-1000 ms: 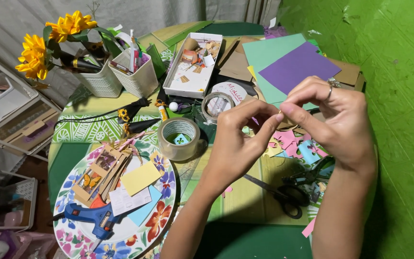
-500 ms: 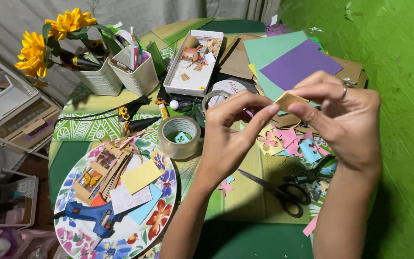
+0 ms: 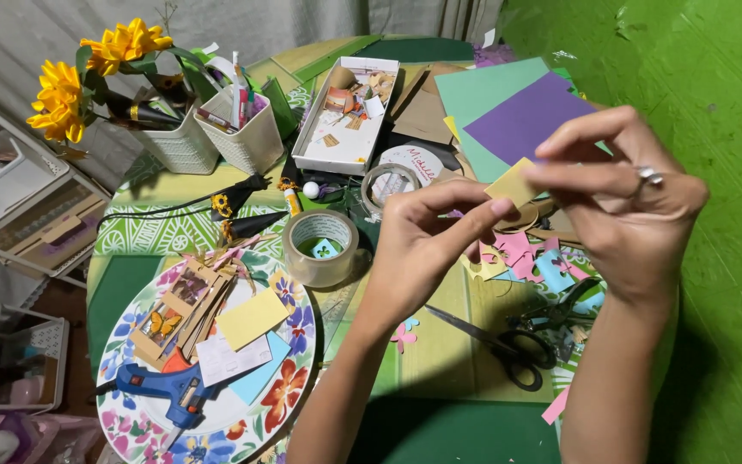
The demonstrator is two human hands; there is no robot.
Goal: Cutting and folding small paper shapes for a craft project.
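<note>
I see both hands raised above the tabletop (image 3: pixel 440 361), each pinching one small yellow paper piece (image 3: pixel 513 183) between them. The left hand (image 3: pixel 427 241) holds it with fingertips from below, the right hand (image 3: pixel 624 202) grips it from above. The paper piece is above the black scissors (image 3: pixel 508 344), with the tape roll (image 3: pixel 321 247) left of the scissors.

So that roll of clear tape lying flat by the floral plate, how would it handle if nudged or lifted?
The tape roll lies flat on its side, so a nudge would probably slide it, not roll it. Its thick wound ring looks rigid and fairly light. Stood on edge, it would likely roll toward the scissors.
</note>
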